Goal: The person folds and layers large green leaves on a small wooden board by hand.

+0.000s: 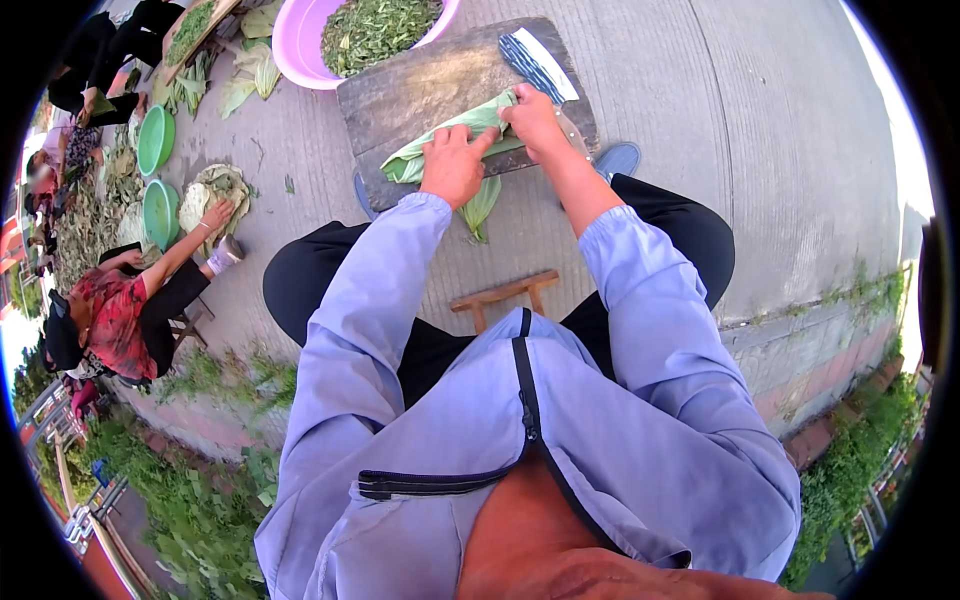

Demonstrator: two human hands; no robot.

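Observation:
A roll of broad green leaves (407, 160) lies along the near side of a worn wooden chopping board (400, 105). My left hand (455, 165) grips the roll near its middle, fingers bent over the top. At the right end, my right hand (535, 122) pinches the leaves between thumb and fingers. Beside my right wrist rests a flat grey metal piece that looks like a knife blade (573, 135), partly hidden. A blue-and-white patterned item (538, 62), perhaps a folded cloth, sits on the board's far right corner. One loose leaf (482, 208) hangs below the near edge.
A pink basin (296, 50) of chopped greens stands beyond the board. Two green basins (156, 140) and a cabbage-like leaf pile (215, 195) are at left, where a seated person (115, 320) reaches out. A small wooden stool (505, 292) is between my legs.

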